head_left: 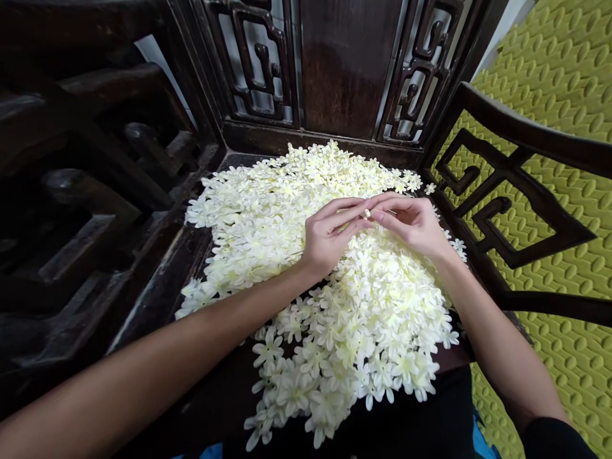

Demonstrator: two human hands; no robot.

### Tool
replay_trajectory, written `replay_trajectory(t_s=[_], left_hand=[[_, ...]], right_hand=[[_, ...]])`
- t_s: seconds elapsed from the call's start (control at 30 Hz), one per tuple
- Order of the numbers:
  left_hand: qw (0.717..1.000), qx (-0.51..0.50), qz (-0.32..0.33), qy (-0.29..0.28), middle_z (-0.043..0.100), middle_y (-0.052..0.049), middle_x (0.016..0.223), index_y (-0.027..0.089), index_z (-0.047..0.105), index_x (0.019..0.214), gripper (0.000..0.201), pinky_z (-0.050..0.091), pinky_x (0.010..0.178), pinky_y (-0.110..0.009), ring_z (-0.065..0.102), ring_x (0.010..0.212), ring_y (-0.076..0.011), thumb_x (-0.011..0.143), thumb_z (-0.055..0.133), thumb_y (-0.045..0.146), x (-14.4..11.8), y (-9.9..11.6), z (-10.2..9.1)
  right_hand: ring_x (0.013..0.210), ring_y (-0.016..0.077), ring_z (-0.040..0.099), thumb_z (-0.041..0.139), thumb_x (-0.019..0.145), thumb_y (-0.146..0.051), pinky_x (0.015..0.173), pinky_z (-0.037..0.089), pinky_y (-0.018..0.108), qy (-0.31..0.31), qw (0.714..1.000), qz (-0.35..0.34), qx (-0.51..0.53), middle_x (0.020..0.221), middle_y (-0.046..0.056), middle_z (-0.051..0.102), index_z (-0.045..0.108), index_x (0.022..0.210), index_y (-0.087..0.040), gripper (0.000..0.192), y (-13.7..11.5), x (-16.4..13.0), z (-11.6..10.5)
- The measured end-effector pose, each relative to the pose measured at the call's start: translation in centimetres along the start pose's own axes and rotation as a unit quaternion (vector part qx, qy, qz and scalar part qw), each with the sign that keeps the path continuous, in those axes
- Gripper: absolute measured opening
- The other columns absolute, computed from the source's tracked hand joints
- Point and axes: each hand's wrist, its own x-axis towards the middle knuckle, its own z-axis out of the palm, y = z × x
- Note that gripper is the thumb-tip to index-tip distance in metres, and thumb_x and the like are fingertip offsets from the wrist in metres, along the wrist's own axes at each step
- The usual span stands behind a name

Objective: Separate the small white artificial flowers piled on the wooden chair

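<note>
Two hands meet over the heap: my left hand (329, 237) and right hand (415, 224) pinch one small cream-white fabric flower (366, 214) between their fingertips, thumbs and forefingers closed on it from both sides. I judge that the shared pinch is there to work the petals, since a blossom this small needs both hands to steady it. That flower sits just above the big pile of matching cream-white artificial blossoms (335, 306), with both wrists resting lightly on it. The pile spreads across the seat of a dark carved wooden chair (344, 70), whose back and fretwork armrest (507, 210) pen the loose flowers in. A yellow-green textured mat (564, 83) lies beyond the armrest.
</note>
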Motion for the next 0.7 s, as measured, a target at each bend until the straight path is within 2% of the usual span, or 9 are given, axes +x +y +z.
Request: replay_trajectory(t_s=[0.5,0.7], left_hand=[[1.0,-0.002,-0.005,0.001,0.072,-0.005,0.116,0.029,0.072,0.118,0.039,0.064,0.089,-0.03,0.07,0.105,-0.0152,0.082,0.074,0.016,-0.12,-0.09,0.0],[1.0,0.011,-0.011,-0.005,0.072,-0.005,0.117,0.028,0.071,0.12,0.037,0.065,0.089,-0.032,0.07,0.105,-0.0157,0.083,0.073,0.02,-0.15,-0.07,-0.04]], right_hand=[[0.101,0.02,0.068,0.074,0.087,-0.024,0.091,0.054,0.037,0.001,1.0,0.0,-0.003,0.109,0.009,0.071,0.078,0.09,-0.018,0.007,-0.06,-0.01,0.06],[0.099,0.0197,0.068,0.075,0.087,-0.024,0.088,0.056,0.037,-0.002,1.0,0.008,-0.004,0.11,0.009,0.071,0.079,0.092,-0.019,0.008,-0.07,0.02,0.03]])
